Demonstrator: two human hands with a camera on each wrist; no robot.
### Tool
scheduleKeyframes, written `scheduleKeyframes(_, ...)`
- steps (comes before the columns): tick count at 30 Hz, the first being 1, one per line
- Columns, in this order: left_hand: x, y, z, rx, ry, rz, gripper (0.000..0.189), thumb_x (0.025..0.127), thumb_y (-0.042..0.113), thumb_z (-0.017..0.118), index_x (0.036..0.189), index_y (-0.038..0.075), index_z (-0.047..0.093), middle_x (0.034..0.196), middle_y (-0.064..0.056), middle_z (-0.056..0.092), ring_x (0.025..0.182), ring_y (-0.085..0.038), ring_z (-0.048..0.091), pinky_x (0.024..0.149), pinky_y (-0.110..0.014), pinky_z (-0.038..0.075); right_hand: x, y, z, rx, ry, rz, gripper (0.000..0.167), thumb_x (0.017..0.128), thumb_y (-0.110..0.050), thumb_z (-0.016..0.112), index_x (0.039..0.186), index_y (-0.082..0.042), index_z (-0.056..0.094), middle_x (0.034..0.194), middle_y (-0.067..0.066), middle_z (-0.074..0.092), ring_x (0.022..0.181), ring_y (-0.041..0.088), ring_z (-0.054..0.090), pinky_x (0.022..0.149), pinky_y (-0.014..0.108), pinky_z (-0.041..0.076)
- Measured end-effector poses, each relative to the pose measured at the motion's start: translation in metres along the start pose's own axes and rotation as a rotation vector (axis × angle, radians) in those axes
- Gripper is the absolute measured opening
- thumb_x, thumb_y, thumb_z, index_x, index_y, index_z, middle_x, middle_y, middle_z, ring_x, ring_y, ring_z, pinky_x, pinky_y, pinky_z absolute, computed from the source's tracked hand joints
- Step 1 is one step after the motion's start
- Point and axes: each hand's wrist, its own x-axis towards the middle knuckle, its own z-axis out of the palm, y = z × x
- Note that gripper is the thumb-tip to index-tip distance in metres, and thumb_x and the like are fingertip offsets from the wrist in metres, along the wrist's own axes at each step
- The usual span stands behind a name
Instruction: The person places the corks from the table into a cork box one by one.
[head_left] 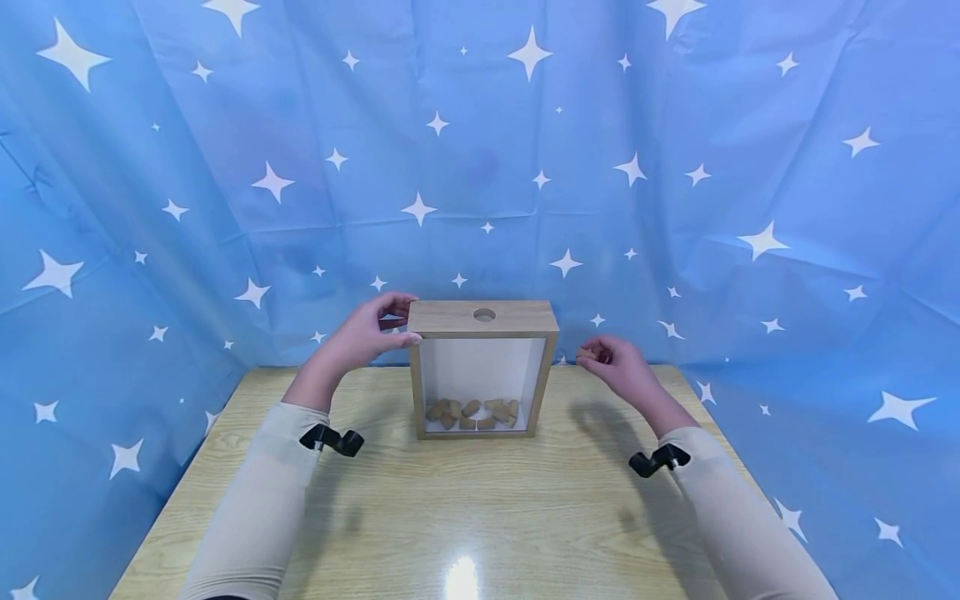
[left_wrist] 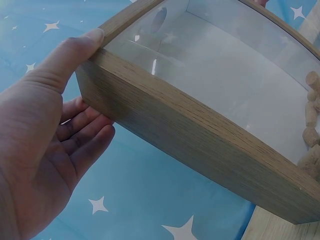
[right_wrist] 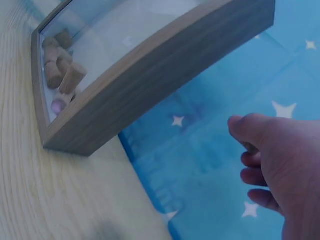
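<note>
A shallow wooden box (head_left: 551, 375) with a clear front and a round hole in its top stands upright on the table. Several corks (head_left: 486, 423) lie along its bottom inside; in the right wrist view one cork (right_wrist: 59, 105) shows a purplish end. My left hand (head_left: 371, 329) grips the box's upper left corner, thumb at the front edge and fingers behind. To the right of the box, apart from it, my right hand (head_left: 618, 367) is raised with fingers curled. Between its thumb and fingers it pinches a small brown cork (right_wrist: 250, 147), mostly hidden.
The light wooden table (head_left: 480, 508) extends toward me in front of the box. A blue curtain (head_left: 480, 167) with white stars hangs close behind the table and at both sides. A black wrist mount (head_left: 330, 439) sits on each sleeve.
</note>
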Motion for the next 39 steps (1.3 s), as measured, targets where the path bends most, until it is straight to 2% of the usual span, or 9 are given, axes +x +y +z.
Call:
scheduleKeyframes(5, -0.001, 0.000, 0.000, -0.003, -0.002, 0.004, 0.072, 0.098, 0.029, 0.090, 0.158, 0.011, 0.054, 0.147, -0.016, 0.058, 0.144, -0.041, 0.054, 0.118, -0.059, 0.050, 0.002, -0.008, -0.003, -0.005, 0.010, -0.009, 0.017, 0.105, -0.022, 0.081, 0.115, -0.010, 0.075, 0.093, 0.006, 0.068, 0.082, 0.025, 0.063, 0.063, 0.032, 0.052)
scheduleKeyframes(11, -0.002, 0.000, 0.000, 0.005, 0.001, 0.003, 0.071, 0.098, 0.028, 0.089, 0.158, 0.011, 0.054, 0.147, -0.016, 0.058, 0.143, -0.038, 0.056, 0.118, -0.059, 0.050, 0.003, -0.015, -0.004, -0.003, 0.038, -0.045, 0.014, 0.104, -0.018, 0.082, 0.114, -0.010, 0.075, 0.093, 0.006, 0.068, 0.081, 0.024, 0.062, 0.062, 0.031, 0.052)
scheduleKeyframes(21, -0.001, 0.001, 0.002, -0.020, 0.009, 0.014, 0.071, 0.096, 0.020, 0.091, 0.156, 0.005, 0.055, 0.145, -0.020, 0.061, 0.142, -0.041, 0.058, 0.119, -0.063, 0.048, 0.005, -0.026, -0.007, 0.033, 0.078, -0.091, 0.017, 0.106, -0.019, 0.080, 0.119, -0.008, 0.078, 0.094, 0.007, 0.069, 0.082, 0.024, 0.063, 0.064, 0.030, 0.053)
scheduleKeyframes(28, 0.000, 0.000, 0.003, -0.019, 0.008, 0.011, 0.072, 0.096, 0.022, 0.091, 0.156, 0.006, 0.055, 0.146, -0.020, 0.060, 0.142, -0.042, 0.057, 0.119, -0.063, 0.048, 0.005, -0.031, -0.013, 0.092, 0.093, -0.079, 0.027, 0.111, -0.024, 0.073, 0.130, -0.007, 0.077, 0.103, 0.011, 0.070, 0.089, 0.026, 0.064, 0.069, 0.028, 0.053)
scheduleKeyframes(33, 0.000, 0.000, 0.003, -0.011, 0.009, 0.009, 0.072, 0.097, 0.023, 0.091, 0.156, 0.006, 0.055, 0.146, -0.019, 0.060, 0.142, -0.042, 0.057, 0.119, -0.061, 0.049, 0.007, -0.034, -0.018, 0.111, 0.122, -0.080, 0.027, 0.112, -0.023, 0.069, 0.132, -0.007, 0.078, 0.107, 0.014, 0.071, 0.092, 0.024, 0.064, 0.073, 0.026, 0.053)
scheduleKeyframes(39, 0.000, 0.000, 0.002, 0.010, 0.015, 0.003, 0.072, 0.097, 0.023, 0.090, 0.158, 0.008, 0.054, 0.147, -0.018, 0.059, 0.143, -0.042, 0.056, 0.118, -0.059, 0.050, 0.010, -0.042, -0.023, 0.114, 0.139, -0.096, 0.029, 0.115, -0.024, 0.065, 0.135, -0.006, 0.077, 0.109, 0.012, 0.069, 0.092, 0.021, 0.061, 0.072, 0.026, 0.050)
